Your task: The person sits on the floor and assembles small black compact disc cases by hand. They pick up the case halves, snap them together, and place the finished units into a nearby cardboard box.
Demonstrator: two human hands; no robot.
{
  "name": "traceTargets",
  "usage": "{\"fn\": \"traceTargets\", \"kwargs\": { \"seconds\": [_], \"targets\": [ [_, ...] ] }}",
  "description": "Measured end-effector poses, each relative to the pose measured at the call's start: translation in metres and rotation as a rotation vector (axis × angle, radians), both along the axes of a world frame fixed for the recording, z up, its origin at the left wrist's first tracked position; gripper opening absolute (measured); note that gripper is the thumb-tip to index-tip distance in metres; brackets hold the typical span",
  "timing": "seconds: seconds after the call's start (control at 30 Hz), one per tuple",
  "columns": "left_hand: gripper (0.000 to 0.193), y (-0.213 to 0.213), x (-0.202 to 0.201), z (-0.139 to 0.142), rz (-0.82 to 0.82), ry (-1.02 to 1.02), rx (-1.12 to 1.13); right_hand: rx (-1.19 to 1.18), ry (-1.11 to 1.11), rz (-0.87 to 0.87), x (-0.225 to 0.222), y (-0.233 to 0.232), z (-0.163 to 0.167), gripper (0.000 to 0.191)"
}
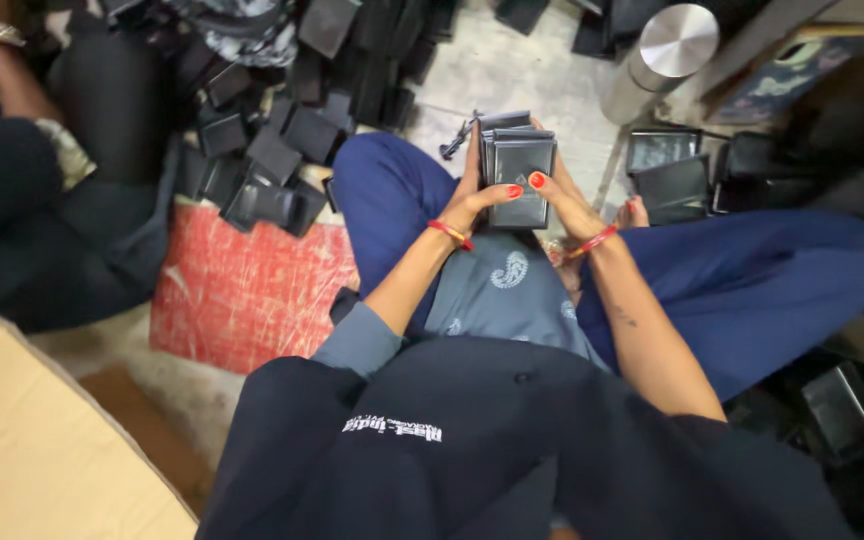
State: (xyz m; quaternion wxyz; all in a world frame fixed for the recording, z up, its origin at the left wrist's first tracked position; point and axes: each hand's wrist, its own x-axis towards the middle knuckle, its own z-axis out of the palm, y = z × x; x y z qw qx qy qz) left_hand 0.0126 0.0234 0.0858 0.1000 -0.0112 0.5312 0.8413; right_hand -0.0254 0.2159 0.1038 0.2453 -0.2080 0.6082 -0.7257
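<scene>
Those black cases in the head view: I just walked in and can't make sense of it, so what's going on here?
A person sitting on the floor holds a small stack of flat black cases upright over their lap, left hand and right hand gripping its sides, thumbs on the front. A pile of similar black cases lies to the left beside a red mat. A metal cylinder stands ahead, and a cardboard box sits lower left.

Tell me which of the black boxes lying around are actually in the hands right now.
The small stack of black boxes above the lap, clasped between left hand and right hand. The heap of black boxes lies untouched on the floor.
</scene>
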Motion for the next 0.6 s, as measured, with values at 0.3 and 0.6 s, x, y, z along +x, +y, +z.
{"fn": "traceTargets", "kwargs": {
  "seconds": [0.3, 0.6],
  "targets": [
    [0.096, -0.004, 0.036, 0.014, 0.112, -0.069, 0.296, 0.197, 0.266, 0.066, 0.005, 0.003, 0.029, 0.109],
    [0.078, -0.005, 0.045, 0.029, 0.068, -0.05, 0.614, 0.245, 0.569, -0.113, 0.024, 0.002, 0.098, 0.099]
  ]
}}
